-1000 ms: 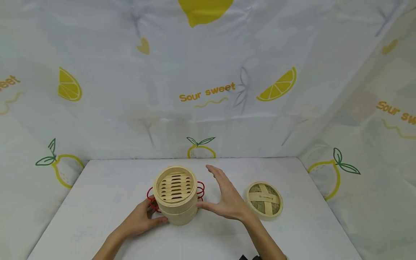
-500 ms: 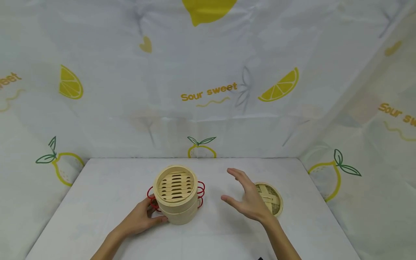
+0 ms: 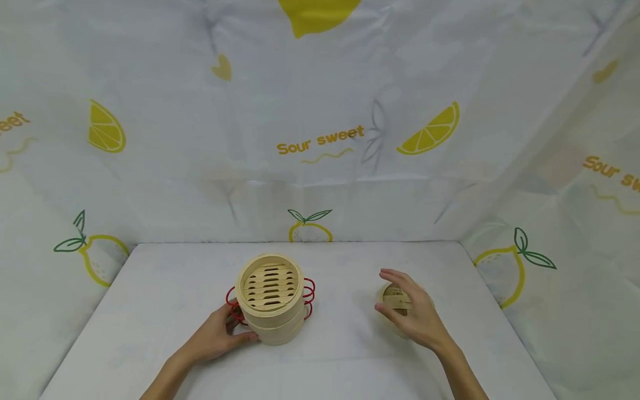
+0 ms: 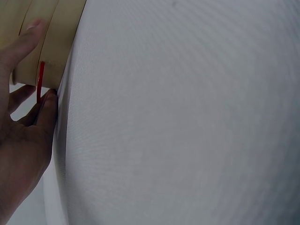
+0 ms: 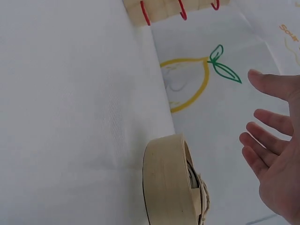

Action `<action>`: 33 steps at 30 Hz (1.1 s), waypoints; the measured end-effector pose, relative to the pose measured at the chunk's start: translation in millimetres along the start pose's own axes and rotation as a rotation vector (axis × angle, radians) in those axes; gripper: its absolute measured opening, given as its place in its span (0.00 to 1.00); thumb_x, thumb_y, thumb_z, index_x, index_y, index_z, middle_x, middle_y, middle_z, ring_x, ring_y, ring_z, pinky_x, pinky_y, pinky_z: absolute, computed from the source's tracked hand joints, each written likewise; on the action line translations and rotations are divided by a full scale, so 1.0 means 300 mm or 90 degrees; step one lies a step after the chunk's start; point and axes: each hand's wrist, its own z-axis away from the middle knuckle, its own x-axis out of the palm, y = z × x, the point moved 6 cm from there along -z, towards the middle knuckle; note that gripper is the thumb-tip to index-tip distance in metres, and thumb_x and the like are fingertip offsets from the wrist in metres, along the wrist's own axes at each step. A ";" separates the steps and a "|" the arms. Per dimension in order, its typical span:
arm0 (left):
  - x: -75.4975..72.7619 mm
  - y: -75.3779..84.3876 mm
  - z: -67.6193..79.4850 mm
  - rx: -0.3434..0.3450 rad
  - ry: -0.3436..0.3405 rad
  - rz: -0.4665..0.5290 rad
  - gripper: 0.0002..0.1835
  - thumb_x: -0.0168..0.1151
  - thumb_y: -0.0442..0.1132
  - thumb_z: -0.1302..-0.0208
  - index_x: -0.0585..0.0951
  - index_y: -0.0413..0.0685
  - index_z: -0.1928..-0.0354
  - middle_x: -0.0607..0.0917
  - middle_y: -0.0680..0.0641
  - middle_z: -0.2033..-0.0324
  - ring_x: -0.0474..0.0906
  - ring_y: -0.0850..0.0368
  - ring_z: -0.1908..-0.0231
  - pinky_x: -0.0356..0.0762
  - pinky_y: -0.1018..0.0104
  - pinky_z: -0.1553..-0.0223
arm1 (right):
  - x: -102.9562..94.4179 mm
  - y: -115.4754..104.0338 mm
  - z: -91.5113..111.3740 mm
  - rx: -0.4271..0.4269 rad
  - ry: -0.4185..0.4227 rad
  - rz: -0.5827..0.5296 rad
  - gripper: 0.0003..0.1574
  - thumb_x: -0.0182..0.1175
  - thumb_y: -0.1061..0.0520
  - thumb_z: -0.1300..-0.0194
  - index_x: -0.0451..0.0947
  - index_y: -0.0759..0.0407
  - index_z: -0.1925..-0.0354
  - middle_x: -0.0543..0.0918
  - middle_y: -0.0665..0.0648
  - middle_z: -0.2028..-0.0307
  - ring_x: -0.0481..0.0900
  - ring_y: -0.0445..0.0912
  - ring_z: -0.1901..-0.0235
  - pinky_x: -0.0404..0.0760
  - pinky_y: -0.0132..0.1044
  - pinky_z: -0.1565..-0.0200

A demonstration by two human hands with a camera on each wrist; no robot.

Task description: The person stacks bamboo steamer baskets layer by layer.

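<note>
A stack of round bamboo steamer baskets [image 3: 272, 318] with red side loops [image 3: 309, 291] stands left of the table's middle, its slatted top uncovered. My left hand [image 3: 217, 336] holds its lower left side, with the thumb [image 4: 26, 42] against the wall and fingers beside a red loop. To the right, a woven bamboo steamer lid [image 3: 397, 301] lies on the table, partly hidden beneath my right hand [image 3: 417, 316]. That hand hovers over it, thumb and fingers spread apart. In the right wrist view a gap shows between the fingers and the lid [image 5: 166, 180].
A white-covered table [image 3: 330, 355] carries the steamer and lid. Behind and at both sides hangs a white cloth [image 3: 240, 166] printed with lemons and lettering.
My right hand has left the steamer's right side and travelled right, to above the lid. The left hand and steamer have stayed put.
</note>
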 end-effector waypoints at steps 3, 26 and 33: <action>0.002 0.002 -0.001 -0.002 0.003 0.002 0.46 0.84 0.52 0.40 0.71 0.45 0.26 0.86 0.51 0.40 0.81 0.69 0.39 0.80 0.49 0.25 | -0.022 0.033 0.024 0.018 0.000 -0.011 0.41 0.81 0.58 0.39 0.79 0.55 0.29 0.82 0.58 0.30 0.70 0.25 0.30 0.68 0.14 0.30; 0.002 0.008 0.003 -0.005 0.009 0.033 0.44 0.84 0.48 0.40 0.72 0.45 0.26 0.86 0.48 0.39 0.80 0.71 0.38 0.78 0.77 0.29 | -0.074 0.178 0.089 0.080 -0.009 0.012 0.30 0.79 0.59 0.36 0.85 0.61 0.38 0.87 0.61 0.40 0.75 0.25 0.38 0.61 0.04 0.34; 0.002 0.008 0.005 -0.002 0.010 0.018 0.45 0.84 0.51 0.40 0.72 0.44 0.26 0.86 0.47 0.39 0.80 0.71 0.37 0.80 0.68 0.26 | -0.080 0.234 0.092 0.099 -0.017 -0.017 0.22 0.79 0.59 0.36 0.88 0.61 0.44 0.90 0.59 0.44 0.75 0.23 0.39 0.62 0.04 0.34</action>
